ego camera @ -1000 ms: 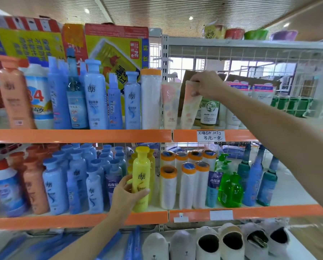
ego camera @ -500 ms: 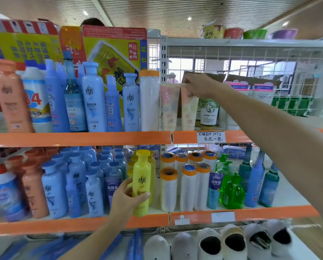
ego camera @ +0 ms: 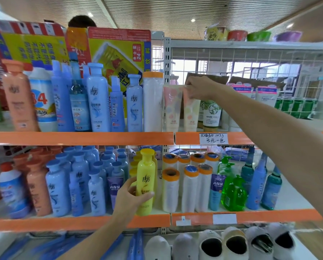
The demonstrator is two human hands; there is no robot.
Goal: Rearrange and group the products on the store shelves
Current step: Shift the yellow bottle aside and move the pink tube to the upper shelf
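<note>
My left hand [ego camera: 131,194] grips a yellow bottle [ego camera: 145,177] standing at the front of the middle shelf [ego camera: 78,223], between blue bottles and white rolls. My right hand [ego camera: 199,89] pinches the top of a pastel tube [ego camera: 190,113] that stands upright on the upper shelf [ego camera: 82,138]. A matching pastel tube [ego camera: 172,109] stands just left of it, touching or nearly so. More yellow bottles are partly hidden behind the one I hold.
Blue bottles [ego camera: 97,98], an orange bottle [ego camera: 19,98] and a white roll [ego camera: 153,102] fill the upper shelf's left. White rolls with orange caps [ego camera: 188,186], a green pump bottle [ego camera: 232,194] and teal bottles stand on the middle shelf's right. White shoes [ego camera: 231,243] line the bottom.
My right hand has set the tilted pastel tube upright beside its twin and still pinches its top. My left hand keeps its grip on the yellow bottle.
</note>
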